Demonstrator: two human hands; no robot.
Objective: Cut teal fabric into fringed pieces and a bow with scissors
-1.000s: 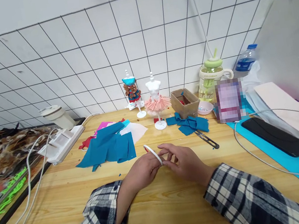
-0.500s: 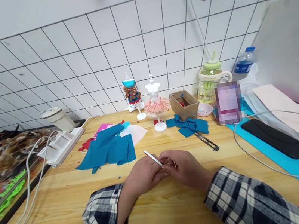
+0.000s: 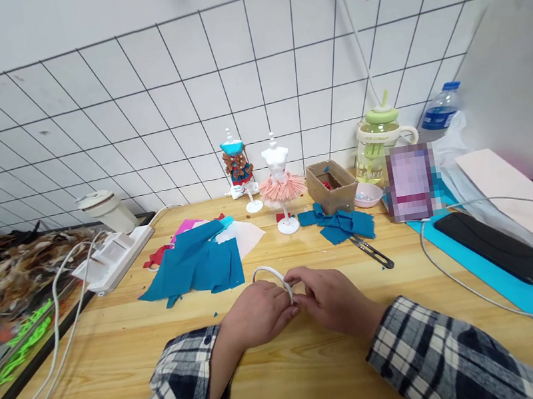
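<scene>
A thin white ring point(image 3: 272, 270), which looks like a narrow roll of double-sided tape, is held between my hands just above the table. My left hand point(image 3: 257, 313) grips it from the left, back of the hand up, with its fingers bent around the lower part and hiding it. The thumb and forefinger of my right hand point(image 3: 333, 299) pinch the ring's right edge. Beyond my hands stands a small white dress form point(image 3: 275, 157) in a pink pleated skirt point(image 3: 283, 188). Teal fabric pieces point(image 3: 196, 264) lie to its left.
Right of the form are a cardboard box point(image 3: 331, 188), teal scraps point(image 3: 346, 222), black thread snips point(image 3: 375, 253) and a bead bowl point(image 3: 368, 195). A clothed second form point(image 3: 237, 163) stands behind. A power strip point(image 3: 114, 260) is left; a black phone point(image 3: 497, 247) lies right.
The tape roll has turned from nearly edge-on, so its curved ring shape now shows. My right fingers have shifted slightly along its edge. The camera view has moved a little.
</scene>
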